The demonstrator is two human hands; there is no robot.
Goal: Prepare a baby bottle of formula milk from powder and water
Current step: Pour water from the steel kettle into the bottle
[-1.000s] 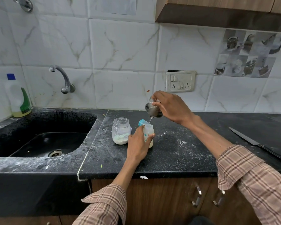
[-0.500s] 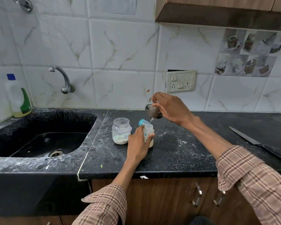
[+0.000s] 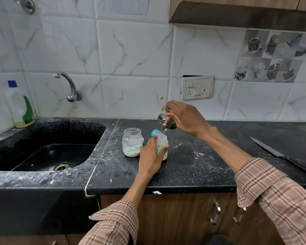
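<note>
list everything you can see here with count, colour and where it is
baby bottle: 1, clear with pale milk, counter centre, upright
steel cup: 1, silver, tilted above the bottle, pouring water
teal cap: 1, teal, just behind the bottle
powder jar: 1, clear, white powder and a scoop inside, left of the bottle
knife: 1, dark, counter right
soap bottle: 1, white with blue cap, behind the sink
tap: 1, silver, wall above the sink
sink: 1, black, left
socket plate: 1, white, wall
left hand: 1, holds the baby bottle
right hand: 1, holds the steel cup
</note>
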